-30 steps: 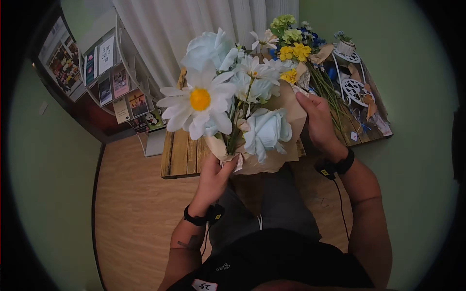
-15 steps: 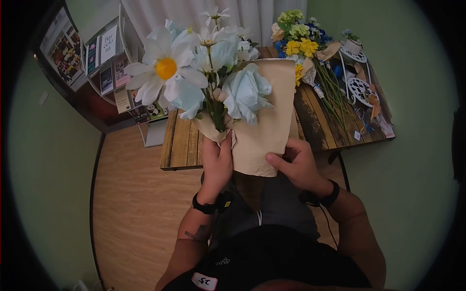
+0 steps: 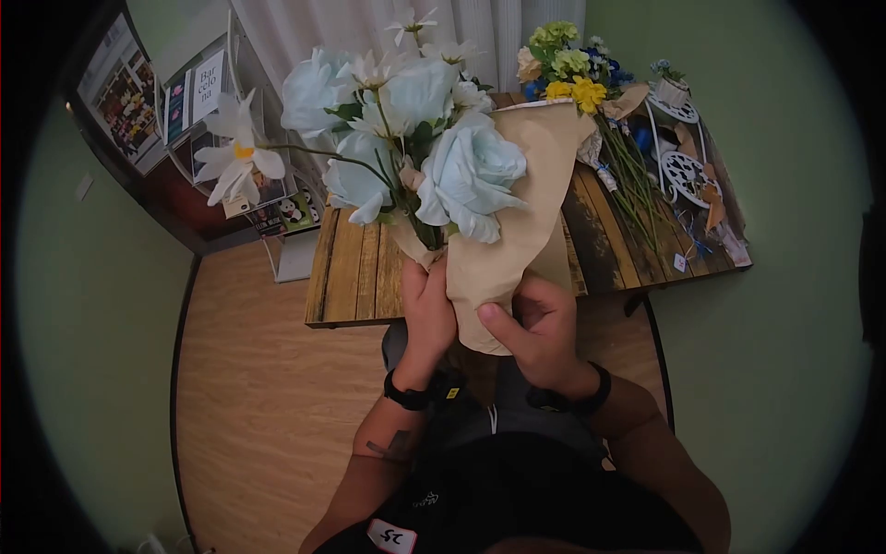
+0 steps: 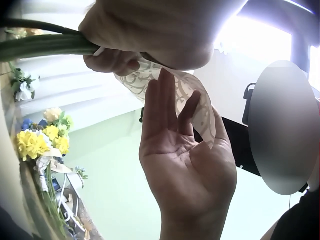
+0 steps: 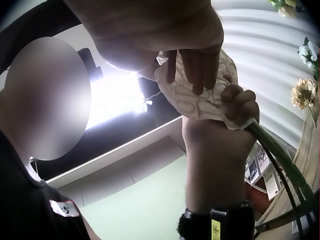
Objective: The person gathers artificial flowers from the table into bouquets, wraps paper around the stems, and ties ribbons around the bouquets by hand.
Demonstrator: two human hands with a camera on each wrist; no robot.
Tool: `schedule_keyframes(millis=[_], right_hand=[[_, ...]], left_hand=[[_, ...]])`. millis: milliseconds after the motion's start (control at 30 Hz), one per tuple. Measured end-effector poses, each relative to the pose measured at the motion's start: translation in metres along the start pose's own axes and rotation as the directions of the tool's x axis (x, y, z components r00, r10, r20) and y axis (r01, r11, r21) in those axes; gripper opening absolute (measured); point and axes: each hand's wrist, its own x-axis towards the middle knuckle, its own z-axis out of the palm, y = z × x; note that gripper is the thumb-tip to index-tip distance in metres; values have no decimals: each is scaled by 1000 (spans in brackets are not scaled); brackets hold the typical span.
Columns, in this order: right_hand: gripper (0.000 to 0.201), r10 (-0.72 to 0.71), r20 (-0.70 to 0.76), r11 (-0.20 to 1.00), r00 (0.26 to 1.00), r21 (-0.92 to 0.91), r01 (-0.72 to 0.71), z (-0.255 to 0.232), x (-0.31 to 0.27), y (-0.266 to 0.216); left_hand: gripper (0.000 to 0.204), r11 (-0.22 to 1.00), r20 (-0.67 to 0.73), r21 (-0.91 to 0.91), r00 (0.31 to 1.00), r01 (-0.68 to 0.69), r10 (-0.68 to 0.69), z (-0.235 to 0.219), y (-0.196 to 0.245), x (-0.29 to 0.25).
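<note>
In the head view my left hand (image 3: pixel 428 309) grips a bouquet low down, around its stems and brown wrapping paper (image 3: pixel 517 198). Green stems (image 5: pixel 285 155) stick out below that fist in the right wrist view. Pale blue roses (image 3: pixel 475 171) fill the bunch, and a white daisy (image 3: pixel 240 152) leans far out to the left on a bent stem. My right hand (image 3: pixel 540 332) pinches the paper's lower right part, thumb on the front and fingers behind. Those fingers (image 4: pixel 159 110) lie fairly straight along the paper's patterned side (image 4: pixel 187 92) in the left wrist view.
A wooden table (image 3: pixel 355 268) stands in front of me. On its right lie more flowers (image 3: pixel 586 92) with long stems, near a white metal stand (image 3: pixel 688 174) and paper scraps. A rack of books (image 3: pixel 221 138) stands at the left, with a white curtain (image 3: pixel 351 23) behind.
My right hand has moved from the paper's upper edge down and left, bringing the sheet in around the stems. The daisy has swung out left. My left hand keeps its grip.
</note>
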Motion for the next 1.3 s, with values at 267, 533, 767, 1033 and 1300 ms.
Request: schedule_keyframes(millis=[267, 533, 767, 1033, 1300], right_hand=[[26, 4, -57, 988, 998, 154, 4, 2, 1, -6], [21, -146, -107, 987, 983, -84, 137, 7, 6, -5], [19, -218, -51, 917, 975, -352, 186, 5, 12, 1], [28, -415, 12, 705, 910, -628, 330, -6, 14, 2], [38, -392, -4, 898, 920, -217, 382, -45, 8, 27]], left_hand=[[31, 694, 234, 579, 903, -427, 359, -27, -12, -7], [33, 992, 101, -103, 993, 75, -65, 1, 18, -3], [53, 991, 148, -125, 986, -56, 74, 3, 14, -10], [53, 885, 381, -368, 915, 285, -137, -1, 44, -19], [45, 969, 266, -226, 963, 102, -40, -8, 38, -21]])
